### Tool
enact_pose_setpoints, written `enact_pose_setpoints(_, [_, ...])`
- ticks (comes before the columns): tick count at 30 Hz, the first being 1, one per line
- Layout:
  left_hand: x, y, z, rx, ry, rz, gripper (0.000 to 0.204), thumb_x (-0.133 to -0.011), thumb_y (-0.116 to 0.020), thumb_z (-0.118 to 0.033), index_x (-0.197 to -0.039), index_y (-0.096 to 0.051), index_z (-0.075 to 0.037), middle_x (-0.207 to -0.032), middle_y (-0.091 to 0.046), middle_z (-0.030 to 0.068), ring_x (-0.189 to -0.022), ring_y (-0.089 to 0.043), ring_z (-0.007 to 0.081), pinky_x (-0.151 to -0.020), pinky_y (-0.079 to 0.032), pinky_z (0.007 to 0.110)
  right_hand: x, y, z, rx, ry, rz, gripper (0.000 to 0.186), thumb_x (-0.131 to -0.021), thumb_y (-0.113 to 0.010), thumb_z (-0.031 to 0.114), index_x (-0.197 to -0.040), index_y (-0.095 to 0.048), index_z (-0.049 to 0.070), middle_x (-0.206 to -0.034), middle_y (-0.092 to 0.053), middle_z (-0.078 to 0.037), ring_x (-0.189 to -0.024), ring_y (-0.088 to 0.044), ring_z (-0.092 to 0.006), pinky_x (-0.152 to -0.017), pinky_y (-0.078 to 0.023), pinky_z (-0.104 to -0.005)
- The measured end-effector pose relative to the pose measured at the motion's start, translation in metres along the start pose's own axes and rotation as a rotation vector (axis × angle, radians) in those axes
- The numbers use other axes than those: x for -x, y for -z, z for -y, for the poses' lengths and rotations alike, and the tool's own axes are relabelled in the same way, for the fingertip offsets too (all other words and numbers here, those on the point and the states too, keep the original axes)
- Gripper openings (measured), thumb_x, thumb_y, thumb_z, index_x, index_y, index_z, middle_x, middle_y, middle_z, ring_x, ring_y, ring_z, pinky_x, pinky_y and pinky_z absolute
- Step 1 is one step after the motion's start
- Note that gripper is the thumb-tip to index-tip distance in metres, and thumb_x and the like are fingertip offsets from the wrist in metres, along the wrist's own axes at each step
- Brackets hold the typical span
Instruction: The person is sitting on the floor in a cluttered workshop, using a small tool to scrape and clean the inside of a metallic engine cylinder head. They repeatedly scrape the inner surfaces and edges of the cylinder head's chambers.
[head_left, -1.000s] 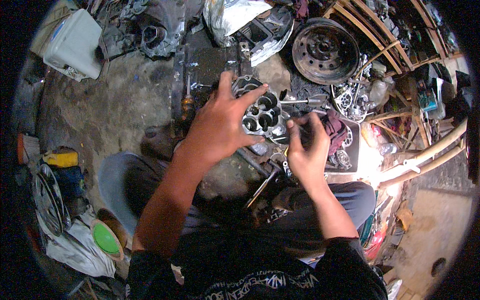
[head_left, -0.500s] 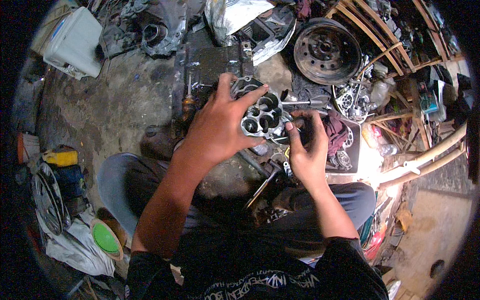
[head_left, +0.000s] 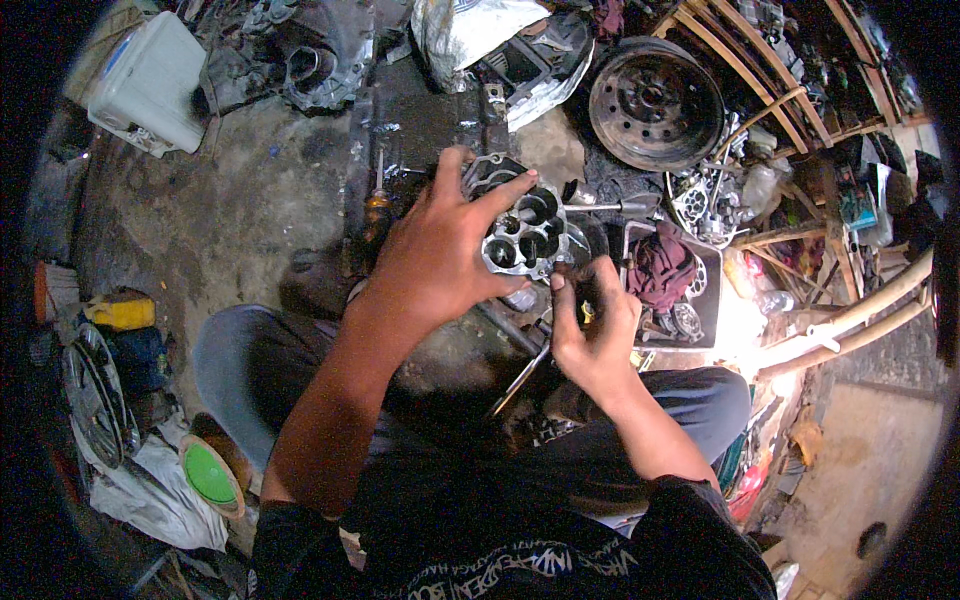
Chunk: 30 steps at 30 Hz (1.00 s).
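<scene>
My left hand (head_left: pixel 430 245) is wrapped around a grey metal cylinder block (head_left: pixel 510 227) with several round bores facing up. Its thumb lies along the lower edge, and the fingers reach over the far side and top. A lobed, thin-edged rim shows at the block's far left. At the block's lower right edge, my right hand (head_left: pixel 598 325) is closed in a pinch, thumb and forefinger tips on the rim. Whether a small part sits between those fingertips is hidden. Beneath the block, a hammer-like tool with a metal shaft (head_left: pixel 520 380) lies on the floor.
A grey tray (head_left: pixel 710 325) right of my hands holds a maroon rag (head_left: pixel 660 265) and metal parts. Beyond are a wheel rim (head_left: pixel 655 105) and a bowl of parts (head_left: pixel 700 205). A screwdriver (head_left: pixel 377 205) lies left of the block; a white container (head_left: pixel 150 90) stands far left.
My right hand has slid down and slightly left along the block's right edge, uncovering more of the tray and rag. The left hand and the block stay nearly where they were.
</scene>
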<state>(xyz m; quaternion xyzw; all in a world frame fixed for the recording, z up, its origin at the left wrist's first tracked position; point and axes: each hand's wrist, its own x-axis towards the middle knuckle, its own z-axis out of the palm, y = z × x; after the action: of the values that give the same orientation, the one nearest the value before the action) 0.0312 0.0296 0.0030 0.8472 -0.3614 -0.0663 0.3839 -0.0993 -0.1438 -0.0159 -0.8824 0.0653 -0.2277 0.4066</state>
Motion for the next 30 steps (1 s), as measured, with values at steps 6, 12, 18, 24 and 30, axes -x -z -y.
enact_pose_setpoints(6, [0.001, -0.001, -0.003, -0.041, -0.011, -0.014, 0.102, -0.063, -0.101, -0.025, -0.155, -0.058, -0.024, -0.155, -0.036, 0.0331, -0.133, -0.055, 0.0552, -0.113, -0.050, 0.052, -0.003, 0.002, 0.003, 0.054, 0.047, -0.030, 0.012, -0.092, -0.070, -0.003, -0.095, -0.058, -0.001, -0.080, -0.070, -0.023, -0.072, -0.074, -0.0425, -0.061, -0.053, -0.0427])
enact_pose_setpoints(12, [0.004, -0.002, 0.002, -0.064, -0.057, -0.051, 0.099, -0.064, -0.100, -0.026, -0.153, -0.059, -0.024, -0.154, -0.037, 0.0318, -0.128, -0.058, 0.0557, -0.110, -0.052, 0.054, -0.014, 0.002, 0.004, 0.013, -0.023, -0.007, 0.013, -0.092, -0.070, -0.002, -0.098, -0.059, -0.001, -0.081, -0.071, -0.023, -0.075, -0.076, -0.0424, -0.062, -0.055, -0.0438])
enact_pose_setpoints(18, [0.004, 0.000, 0.001, -0.026, -0.030, -0.031, 0.099, -0.063, -0.100, -0.025, -0.153, -0.059, -0.024, -0.154, -0.037, 0.0322, -0.128, -0.058, 0.0561, -0.109, -0.053, 0.054, -0.011, -0.003, 0.004, 0.026, -0.021, -0.056, 0.013, -0.094, -0.068, -0.002, -0.102, -0.058, -0.001, -0.081, -0.072, -0.022, -0.076, -0.077, -0.0404, -0.064, -0.056, -0.0422])
enact_pose_setpoints(24, [0.002, 0.000, 0.000, 0.031, -0.001, 0.002, 0.103, -0.063, -0.099, -0.017, -0.156, -0.056, -0.023, -0.152, -0.040, 0.0280, -0.137, -0.055, 0.0489, -0.117, -0.048, 0.048, 0.000, -0.007, 0.005, -0.019, -0.026, -0.047, 0.015, -0.094, -0.069, -0.003, -0.103, -0.058, -0.001, -0.083, -0.073, -0.022, -0.077, -0.078, -0.0353, -0.067, -0.056, -0.0380])
enact_pose_setpoints(30, [0.003, -0.001, 0.000, 0.044, -0.018, -0.018, 0.103, -0.063, -0.099, -0.016, -0.156, -0.057, -0.022, -0.151, -0.041, 0.0285, -0.137, -0.055, 0.0489, -0.118, -0.047, 0.048, 0.006, -0.008, -0.001, 0.013, 0.033, -0.035, 0.018, -0.090, -0.073, -0.003, -0.100, -0.059, -0.001, -0.079, -0.071, -0.019, -0.071, -0.078, -0.0293, -0.061, -0.054, -0.0378])
